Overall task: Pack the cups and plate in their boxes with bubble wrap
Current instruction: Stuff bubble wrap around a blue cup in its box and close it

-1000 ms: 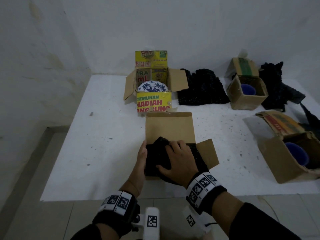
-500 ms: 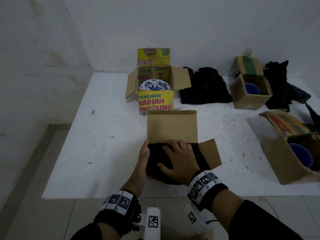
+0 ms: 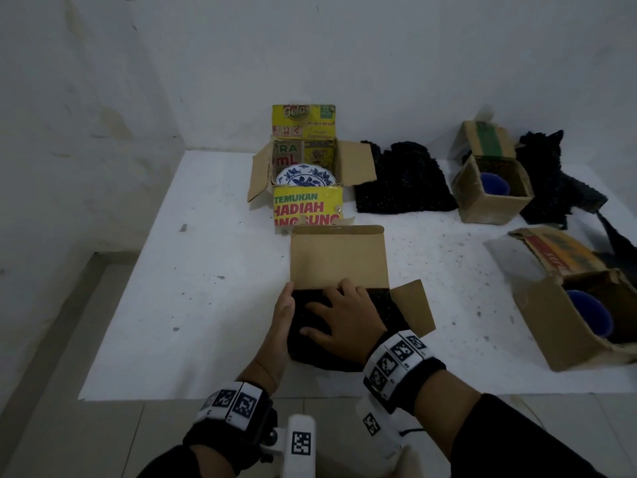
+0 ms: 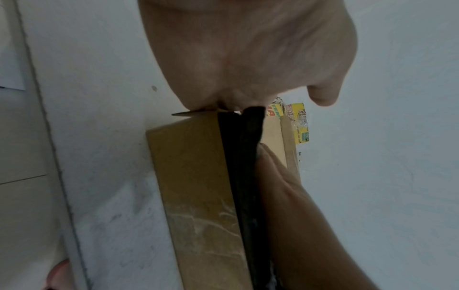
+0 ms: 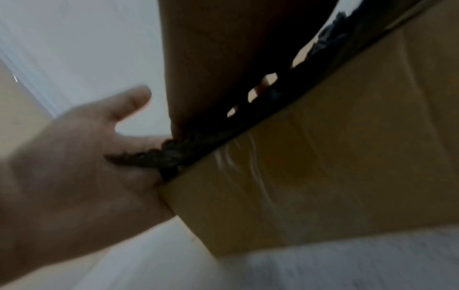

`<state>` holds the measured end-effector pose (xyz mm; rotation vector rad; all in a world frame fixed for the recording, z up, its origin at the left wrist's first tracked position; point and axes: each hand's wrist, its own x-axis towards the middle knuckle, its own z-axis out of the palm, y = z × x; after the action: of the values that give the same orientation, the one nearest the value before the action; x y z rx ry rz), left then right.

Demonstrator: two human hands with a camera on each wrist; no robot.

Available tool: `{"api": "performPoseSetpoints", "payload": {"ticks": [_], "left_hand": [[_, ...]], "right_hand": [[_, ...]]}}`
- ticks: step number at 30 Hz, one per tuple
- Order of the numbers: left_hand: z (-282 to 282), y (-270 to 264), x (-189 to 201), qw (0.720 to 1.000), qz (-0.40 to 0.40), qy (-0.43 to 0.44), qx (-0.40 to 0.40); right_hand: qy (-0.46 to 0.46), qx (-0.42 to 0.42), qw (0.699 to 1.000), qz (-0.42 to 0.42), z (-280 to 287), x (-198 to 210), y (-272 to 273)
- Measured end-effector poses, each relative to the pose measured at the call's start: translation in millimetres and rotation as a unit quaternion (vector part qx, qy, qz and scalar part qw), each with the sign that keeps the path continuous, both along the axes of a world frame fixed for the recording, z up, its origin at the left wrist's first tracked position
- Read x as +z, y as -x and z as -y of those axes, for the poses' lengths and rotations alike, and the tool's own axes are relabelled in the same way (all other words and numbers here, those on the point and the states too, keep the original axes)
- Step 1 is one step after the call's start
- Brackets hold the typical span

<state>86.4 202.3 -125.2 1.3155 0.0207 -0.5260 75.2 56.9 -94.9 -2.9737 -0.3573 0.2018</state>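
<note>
A brown cardboard box [image 3: 337, 260] stands near the table's front edge, its lid up and its right flap out. Black bubble wrap [image 3: 382, 305] fills its top. My right hand [image 3: 339, 319] lies flat on the wrap with fingers spread and presses down on it. My left hand [image 3: 284, 322] rests with straight fingers against the box's left wall [image 4: 193, 176]. What lies under the wrap is hidden. A blue-and-white plate [image 3: 305, 175] sits in a yellow printed box [image 3: 306, 210] behind. Two blue cups [image 3: 494, 182] [image 3: 589, 313] sit in open brown boxes on the right.
Loose black bubble wrap lies in piles at the back, one [image 3: 403, 181] beside the yellow box and one [image 3: 551, 177] behind the far cup box. The white table top [image 3: 206, 270] ends at a wall on the left. A tiled floor lies below the front edge.
The wrap that bulged up above the box now lies flatter under my right hand. The right hand has shifted a little forward on it. The left hand stays against the box's side.
</note>
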Motion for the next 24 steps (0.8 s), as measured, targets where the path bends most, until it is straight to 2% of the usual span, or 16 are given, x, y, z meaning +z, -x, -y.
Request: {"api": "performPoseSetpoints", "payload": {"ticks": [3, 5, 11, 17, 24], "left_hand": [[0, -1, 0, 1.000, -0.005, 0.005, 0.002], [0, -3, -3, 1.000, -0.005, 0.002, 0.006], [-1, -1, -2, 1.000, -0.009, 0.006, 0.009], [0, 3, 5, 1.000, 0.003, -0.006, 0.007], [-2, 3, 6, 1.000, 0.008, -0.016, 0.000]], "right_hand": [[-0.002, 0.047, 0.994, -0.095, 16, 13, -5], [0.012, 0.069, 0.990, -0.119, 22, 20, -8], [0.090, 0.096, 0.988, -0.085, 10, 22, -4], [0.133, 0.056, 0.986, -0.078, -8, 21, 3], [0.039, 0.103, 0.983, -0.144, 14, 33, 1]]}}
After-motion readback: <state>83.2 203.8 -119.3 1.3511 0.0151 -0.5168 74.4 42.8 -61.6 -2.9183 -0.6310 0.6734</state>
